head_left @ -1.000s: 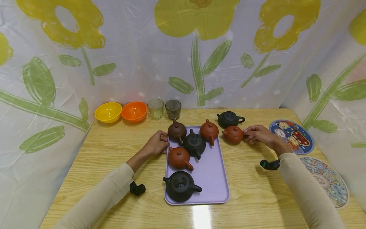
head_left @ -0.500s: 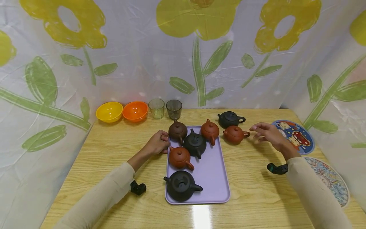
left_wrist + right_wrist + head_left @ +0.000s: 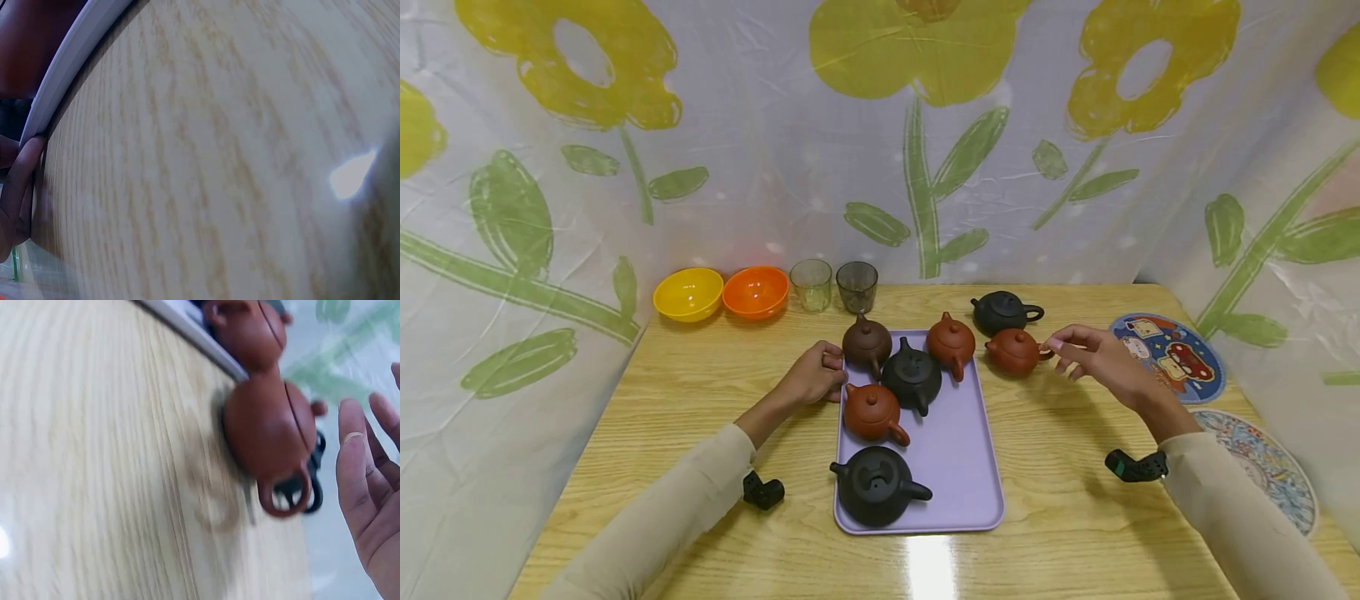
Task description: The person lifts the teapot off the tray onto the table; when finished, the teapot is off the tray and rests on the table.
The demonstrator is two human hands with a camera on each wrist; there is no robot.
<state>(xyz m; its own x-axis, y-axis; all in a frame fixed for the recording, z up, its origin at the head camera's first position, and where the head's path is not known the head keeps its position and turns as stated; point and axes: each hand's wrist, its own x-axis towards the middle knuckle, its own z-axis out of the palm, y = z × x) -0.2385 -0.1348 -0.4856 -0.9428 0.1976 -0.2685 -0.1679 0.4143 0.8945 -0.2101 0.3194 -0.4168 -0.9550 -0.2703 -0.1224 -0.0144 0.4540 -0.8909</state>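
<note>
My left hand (image 3: 812, 375) holds the left rim of a lilac tray (image 3: 958, 483); in the left wrist view its fingertips (image 3: 30, 153) meet that rim (image 3: 69, 59). The tray carries a dark brown teapot (image 3: 867, 343), two reddish-brown teapots (image 3: 951, 343) and two black teapots (image 3: 876, 492). To its right, another reddish-brown teapot (image 3: 1013, 353) stands on the table. Beside that pot's handle is my right hand (image 3: 1101, 360), thumb and fingers extended. The right wrist view shows these fingers (image 3: 353, 469) apart from the teapot's loop handle (image 3: 284, 497).
A black teapot (image 3: 1003, 313) stands behind the reddish-brown one. Yellow (image 3: 688, 296) and orange (image 3: 756, 293) bowls and two glasses (image 3: 857, 287) line the back left. Two round patterned mats (image 3: 1183, 367) lie at the right. A flowered curtain (image 3: 760, 167) hangs behind the table (image 3: 1060, 492).
My right hand has let go of the reddish-brown teapot's handle, drawn off to the right, then come slightly back toward it. The left hand and the tray have stayed in place.
</note>
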